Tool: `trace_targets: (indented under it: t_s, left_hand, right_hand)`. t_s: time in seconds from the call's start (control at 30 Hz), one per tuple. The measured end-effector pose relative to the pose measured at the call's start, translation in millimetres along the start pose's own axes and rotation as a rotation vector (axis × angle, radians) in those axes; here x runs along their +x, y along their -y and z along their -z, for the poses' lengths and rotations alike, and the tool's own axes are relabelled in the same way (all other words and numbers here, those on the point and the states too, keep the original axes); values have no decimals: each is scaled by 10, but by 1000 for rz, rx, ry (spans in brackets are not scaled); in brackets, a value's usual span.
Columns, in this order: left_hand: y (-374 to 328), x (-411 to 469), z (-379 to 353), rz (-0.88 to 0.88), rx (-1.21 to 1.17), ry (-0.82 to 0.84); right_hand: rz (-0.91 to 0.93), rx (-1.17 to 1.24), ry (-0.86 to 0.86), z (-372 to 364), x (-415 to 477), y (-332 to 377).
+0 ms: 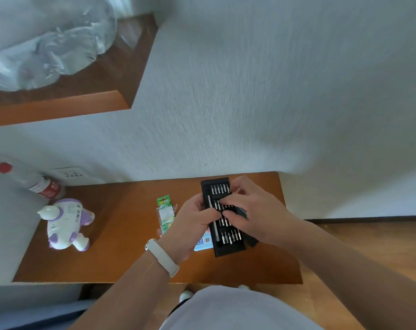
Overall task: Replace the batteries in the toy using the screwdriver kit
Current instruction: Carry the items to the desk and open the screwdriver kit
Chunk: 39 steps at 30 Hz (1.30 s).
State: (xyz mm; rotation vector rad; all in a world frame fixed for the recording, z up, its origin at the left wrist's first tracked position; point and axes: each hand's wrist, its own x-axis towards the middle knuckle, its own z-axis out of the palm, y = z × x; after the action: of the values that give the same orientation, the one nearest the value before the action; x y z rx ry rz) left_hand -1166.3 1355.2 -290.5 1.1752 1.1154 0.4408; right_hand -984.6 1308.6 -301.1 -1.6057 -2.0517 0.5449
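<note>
fingers (203,211) of the left hand (192,222) are curled round the nine o'clock edge of the open screwdriver kit (228,246), thumb on its face, holding it steady. the right hand (252,210) comes in from three o'clock, its fingers bent down onto the middle rows of bits (222,188). whether they already pinch a bit or only feel over them, i cannot tell.

the kit sits toward the three o'clock end of the worktop (121,258), its near end over a blue box (203,242); resting on it or lifted clear is not plain. the toy (66,225), white and purple, lies at nine o'clock from the kit, well apart and untouched. the battery pack (165,215) lies just beside the left hand, between toy and kit. a bottle (42,186) stands at eleven o'clock, by the wall.

this looks like the bit-choosing step, so the task is barely begun. the likely trouble:
- a bit pulled out at a slant could flick loose and roll off the worktop's edge to the floor.
- if the left grip tips the kit, other bits may slide out of their slots.
- a bit too small for the toy's screw would chew its head; the screw is not visible from here, so the size is a guess.
</note>
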Motion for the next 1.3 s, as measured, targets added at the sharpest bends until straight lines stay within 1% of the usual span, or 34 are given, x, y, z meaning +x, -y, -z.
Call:
trace_targets:
  t_s: [0.1,0.23,0.47,0.57,0.7,0.87,0.93,1.07,1.3]
  left_hand:
    - [-3,-10,2,9,4,15]
    - [-12,-7,-9,20,16,35]
    - [-45,-2,-22,20,21,70]
    - [-47,-27,-20,19,28,56]
    - [-62,-38,11,13,39,22]
    - [-42,-75,18,32,30,31]
    - [-26,-91,16,30,28,33]
    - [-1,-118,-2,33,30,42]
    - [26,-166,-10,32,20,46]
  right_hand:
    - [-32,5,79,61,29,-1]
    - [-22,15,92,128,66,-31]
    - [122,-141,99,205,110,-10]
    - [178,-206,118,200,126,1]
    - [231,-225,92,178,161,-3]
    - [234,-212,193,214,197,23]
    - [233,-210,202,196,177,20]
    - [234,-222,187,154,150,31]
    - [332,-306,67,22,34,1]
